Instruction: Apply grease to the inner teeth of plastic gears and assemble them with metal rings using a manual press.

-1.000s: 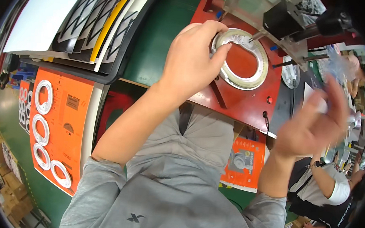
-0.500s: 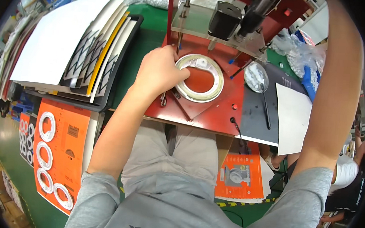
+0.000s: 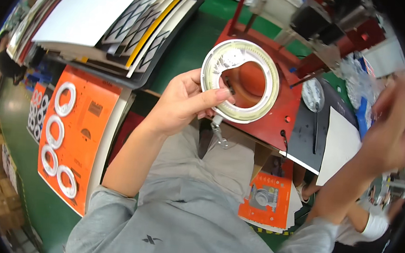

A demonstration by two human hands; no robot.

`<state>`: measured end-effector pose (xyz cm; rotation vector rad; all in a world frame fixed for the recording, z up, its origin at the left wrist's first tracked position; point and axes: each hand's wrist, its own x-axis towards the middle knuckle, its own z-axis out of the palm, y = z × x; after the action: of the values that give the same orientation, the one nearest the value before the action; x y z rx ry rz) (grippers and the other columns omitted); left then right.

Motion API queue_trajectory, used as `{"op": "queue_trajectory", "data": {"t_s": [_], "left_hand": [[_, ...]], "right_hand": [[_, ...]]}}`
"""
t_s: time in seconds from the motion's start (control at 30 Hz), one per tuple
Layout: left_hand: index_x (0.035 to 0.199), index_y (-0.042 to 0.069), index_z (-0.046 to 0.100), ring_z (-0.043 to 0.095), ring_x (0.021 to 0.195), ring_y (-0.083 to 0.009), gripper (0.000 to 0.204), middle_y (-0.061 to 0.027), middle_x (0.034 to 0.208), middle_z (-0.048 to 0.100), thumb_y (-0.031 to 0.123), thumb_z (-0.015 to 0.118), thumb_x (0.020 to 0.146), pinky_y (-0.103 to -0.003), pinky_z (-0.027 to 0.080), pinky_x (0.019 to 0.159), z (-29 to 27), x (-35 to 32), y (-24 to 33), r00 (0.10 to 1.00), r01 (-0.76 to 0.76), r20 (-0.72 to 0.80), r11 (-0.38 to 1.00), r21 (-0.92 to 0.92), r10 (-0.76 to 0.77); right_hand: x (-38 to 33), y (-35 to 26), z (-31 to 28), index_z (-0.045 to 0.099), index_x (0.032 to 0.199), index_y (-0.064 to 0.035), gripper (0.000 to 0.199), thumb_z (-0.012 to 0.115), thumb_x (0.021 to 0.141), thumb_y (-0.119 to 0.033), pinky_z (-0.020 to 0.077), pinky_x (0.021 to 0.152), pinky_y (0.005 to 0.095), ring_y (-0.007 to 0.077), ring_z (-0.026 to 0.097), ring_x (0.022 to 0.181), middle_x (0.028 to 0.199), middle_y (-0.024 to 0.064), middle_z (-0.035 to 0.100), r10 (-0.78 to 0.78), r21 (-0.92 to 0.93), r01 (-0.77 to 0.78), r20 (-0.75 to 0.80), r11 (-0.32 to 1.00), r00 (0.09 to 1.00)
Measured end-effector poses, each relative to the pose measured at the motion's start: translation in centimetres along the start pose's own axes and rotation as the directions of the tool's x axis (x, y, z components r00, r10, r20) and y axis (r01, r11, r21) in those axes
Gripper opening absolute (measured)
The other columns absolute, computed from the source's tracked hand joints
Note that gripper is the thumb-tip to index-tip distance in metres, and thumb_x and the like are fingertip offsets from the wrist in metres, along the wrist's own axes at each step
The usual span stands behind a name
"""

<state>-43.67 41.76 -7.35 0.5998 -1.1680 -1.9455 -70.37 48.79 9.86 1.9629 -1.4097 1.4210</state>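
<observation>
My left hand (image 3: 185,103) grips a white ring-shaped part (image 3: 240,81) by its near-left edge, thumb on top, and holds it tilted above the red fixture plate (image 3: 279,114). A small metal piece (image 3: 219,133) hangs below the ring. My right hand (image 3: 393,125) is raised at the far right, blurred, above the white sheet (image 3: 340,146); whether it holds anything cannot be seen.
A stack of white and patterned sheets (image 3: 106,19) lies at the upper left. Orange cards with white rings (image 3: 71,135) stand at the left, another orange card (image 3: 265,200) by my lap. A red machine frame (image 3: 324,26) rises behind the plate. Another person's arm (image 3: 361,222) is at lower right.
My left hand has lifted the white ring off the red plate and drawn it toward me. My right arm has swung from high up to the far right.
</observation>
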Motion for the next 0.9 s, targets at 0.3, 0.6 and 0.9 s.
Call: {"op": "queue_trajectory", "data": {"t_s": [0.3,0.6,0.9], "left_hand": [[0.109,0.005,0.065,0.060,0.074,-0.0040,0.024,-0.0145,0.108,0.074,0.022,0.079,0.097,-0.016,0.046,0.062,3.7,-2.6,-3.9,0.974,-0.184,-0.141,0.982,-0.048,0.175],[0.115,0.004,0.063,0.063,0.078,-0.0048,0.027,-0.0111,0.113,0.075,0.022,0.077,0.100,-0.019,0.051,0.067,4.8,-3.1,-6.1,0.983,-0.158,-0.126,0.958,-0.238,0.131],[0.114,0.004,0.063,0.065,0.089,-0.0077,0.022,-0.0113,0.114,0.074,0.018,0.075,0.101,-0.023,0.052,0.071,5.5,-3.1,-6.6,0.993,-0.119,-0.014,0.977,-0.177,0.119]], "right_hand": [[-16.9,-6.0,6.9,0.068,0.101,-0.0002,0.020,0.077,0.094,-0.017,0.0491,0.064,0.0411,0.0336,0.064,0.073,0.086,0.0145,0.066,0.341,0.211,-0.504,0.518,0.838,0.785],[-19.7,-5.2,5.7,0.069,0.088,-0.0039,0.017,0.083,0.089,-0.014,0.0406,0.054,0.0376,0.0262,0.056,0.057,0.070,0.0073,0.058,0.254,0.020,-0.278,0.346,0.960,0.903],[-20.9,-5.2,4.9,0.069,0.090,-0.0028,0.018,0.084,0.087,-0.012,0.0419,0.053,0.0358,0.0246,0.057,0.056,0.070,0.0065,0.061,0.270,0.002,-0.288,0.338,0.958,0.902]]}}
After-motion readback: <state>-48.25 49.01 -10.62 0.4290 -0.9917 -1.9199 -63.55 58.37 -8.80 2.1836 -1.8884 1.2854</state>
